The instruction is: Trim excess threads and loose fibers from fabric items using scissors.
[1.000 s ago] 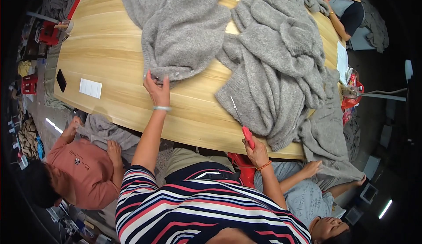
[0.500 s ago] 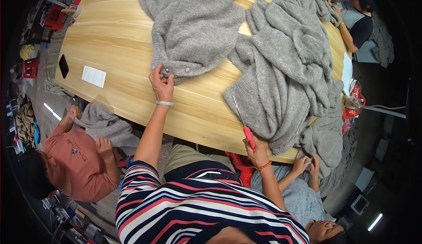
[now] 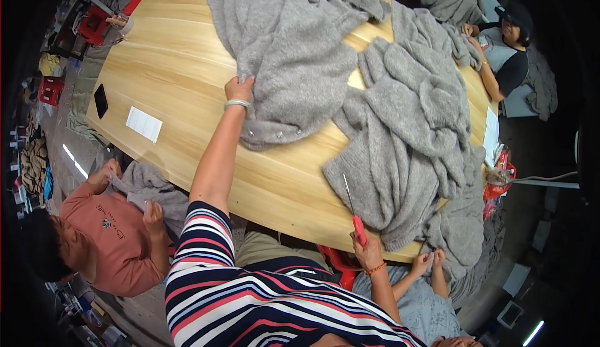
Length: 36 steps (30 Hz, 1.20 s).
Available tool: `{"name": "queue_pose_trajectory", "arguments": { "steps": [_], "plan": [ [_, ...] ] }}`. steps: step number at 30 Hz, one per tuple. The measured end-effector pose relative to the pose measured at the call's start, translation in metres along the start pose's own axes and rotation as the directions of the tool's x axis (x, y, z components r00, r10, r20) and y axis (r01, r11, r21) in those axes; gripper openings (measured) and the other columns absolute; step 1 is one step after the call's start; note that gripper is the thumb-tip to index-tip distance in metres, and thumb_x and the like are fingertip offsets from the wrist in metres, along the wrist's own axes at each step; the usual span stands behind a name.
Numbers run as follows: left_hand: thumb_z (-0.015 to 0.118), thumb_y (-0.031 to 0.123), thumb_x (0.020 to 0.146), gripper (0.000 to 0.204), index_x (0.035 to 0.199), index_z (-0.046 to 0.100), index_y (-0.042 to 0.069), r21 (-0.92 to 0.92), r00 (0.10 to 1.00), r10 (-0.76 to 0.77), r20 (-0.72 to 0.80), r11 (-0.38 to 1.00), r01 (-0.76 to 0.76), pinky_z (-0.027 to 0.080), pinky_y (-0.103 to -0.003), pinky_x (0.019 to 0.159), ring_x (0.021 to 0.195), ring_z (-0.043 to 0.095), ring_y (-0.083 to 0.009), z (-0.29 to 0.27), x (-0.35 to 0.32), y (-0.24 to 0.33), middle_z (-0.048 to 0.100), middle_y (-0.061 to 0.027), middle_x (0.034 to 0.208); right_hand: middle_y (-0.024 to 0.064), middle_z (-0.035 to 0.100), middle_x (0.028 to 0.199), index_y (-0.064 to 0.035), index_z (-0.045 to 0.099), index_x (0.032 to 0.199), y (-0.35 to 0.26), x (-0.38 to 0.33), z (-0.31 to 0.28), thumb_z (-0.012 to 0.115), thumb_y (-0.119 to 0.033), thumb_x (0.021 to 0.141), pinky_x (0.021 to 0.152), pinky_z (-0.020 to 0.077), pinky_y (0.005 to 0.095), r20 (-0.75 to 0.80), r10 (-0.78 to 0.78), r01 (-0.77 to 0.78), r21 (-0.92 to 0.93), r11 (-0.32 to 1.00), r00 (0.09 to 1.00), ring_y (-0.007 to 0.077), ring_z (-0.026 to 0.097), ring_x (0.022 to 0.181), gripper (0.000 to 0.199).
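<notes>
Wooden counter (image 3: 187, 97) carried grey knitwear; left hand (image 3: 239, 89) gripped a grey cardigan (image 3: 287, 59) mid-counter, right hand (image 3: 369, 247) closed around red-handled scissors (image 3: 355, 212) at near edge.

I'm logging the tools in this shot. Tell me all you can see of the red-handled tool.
The red-handled tool is thin, with a slim pale metal shaft rising from a red grip. The right hand holds the grip at the wooden table's near edge. The shaft slants up-left beside a grey knitted garment; contact unclear.
</notes>
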<state>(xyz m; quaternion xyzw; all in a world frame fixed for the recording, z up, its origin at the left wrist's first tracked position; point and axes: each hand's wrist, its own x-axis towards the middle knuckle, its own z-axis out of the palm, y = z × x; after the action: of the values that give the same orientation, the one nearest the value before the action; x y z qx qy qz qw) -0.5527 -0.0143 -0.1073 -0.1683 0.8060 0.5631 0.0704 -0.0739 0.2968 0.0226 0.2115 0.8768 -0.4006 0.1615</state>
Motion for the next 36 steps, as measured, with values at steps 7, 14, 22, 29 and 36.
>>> {"name": "queue_pose_trajectory", "arguments": {
  "steps": [7, 14, 22, 29, 36],
  "plan": [
    [0.075, 0.037, 0.084, 0.048, 0.111, 0.064, -0.002, -0.026, 0.598, 0.583, 0.55, 0.727, -0.686, 0.052, -0.043, 0.077, 0.085, 0.067, -0.0357, 0.012, -0.237, 0.043, 0.07, -0.0204, 0.093, 0.0125, 0.061, 0.07, -0.0015, 0.064, 0.096, -0.002, -0.008, -0.003, 0.059, -0.015, 0.094, 0.063, 0.0493, 0.0343, -0.066, 0.054, -0.049, 0.071, 0.996, 0.996, 0.0221, 0.062, 0.063, 0.014],
    [0.069, 0.034, 0.091, 0.037, 0.107, 0.066, 0.001, 0.163, 0.702, 0.046, 0.711, 0.96, -0.228, 0.051, -0.032, 0.067, 0.073, 0.064, -0.018, -0.019, -0.226, -0.02, 0.069, -0.0104, 0.08, 0.0119, 0.057, 0.067, -0.002, 0.062, 0.094, 0.005, 0.002, 0.002, 0.06, -0.019, 0.096, 0.06, 0.0472, 0.0343, -0.057, 0.05, -0.047, 0.057, 0.997, 0.997, 0.0216, 0.058, 0.06, 0.017],
    [0.073, 0.022, 0.09, 0.045, 0.124, 0.056, -0.002, -0.294, 0.872, 0.161, 0.462, 0.956, -0.021, 0.05, -0.026, 0.073, 0.089, 0.06, -0.0122, 0.136, -0.16, 0.045, 0.064, -0.0048, 0.106, 0.0203, 0.061, 0.077, -0.0013, 0.061, 0.097, -0.007, -0.001, 0.0, 0.06, -0.017, 0.095, 0.067, 0.0486, 0.0372, -0.076, 0.043, -0.039, 0.049, 0.998, 0.996, 0.0317, 0.062, 0.069, 0.016],
    [0.077, 0.024, 0.085, 0.052, 0.122, 0.06, -0.007, -0.568, 0.827, -0.159, 0.54, 0.656, 0.497, 0.047, -0.035, 0.093, 0.107, 0.061, -0.0242, 0.204, -0.092, 0.071, 0.067, -0.0125, 0.117, 0.0167, 0.063, 0.075, -0.0018, 0.064, 0.096, 0.007, -0.03, 0.005, 0.059, -0.015, 0.094, 0.07, 0.0511, 0.0358, -0.136, 0.114, -0.107, 0.062, 0.992, 0.984, 0.0287, 0.066, 0.071, 0.014],
    [0.066, 0.012, 0.09, 0.048, 0.135, 0.053, 0.004, -0.348, 0.524, 0.818, 0.239, 0.576, -0.74, 0.05, -0.035, 0.092, 0.108, 0.063, -0.0259, 0.055, -0.212, 0.177, 0.064, -0.0131, 0.127, 0.0256, 0.063, 0.08, -0.0068, 0.062, 0.1, 0.027, -0.041, 0.01, 0.063, -0.029, 0.092, 0.068, 0.0497, 0.0495, -0.137, 0.189, -0.172, 0.129, 0.977, 0.972, 0.0468, 0.063, 0.081, 0.023]
  ]
}}
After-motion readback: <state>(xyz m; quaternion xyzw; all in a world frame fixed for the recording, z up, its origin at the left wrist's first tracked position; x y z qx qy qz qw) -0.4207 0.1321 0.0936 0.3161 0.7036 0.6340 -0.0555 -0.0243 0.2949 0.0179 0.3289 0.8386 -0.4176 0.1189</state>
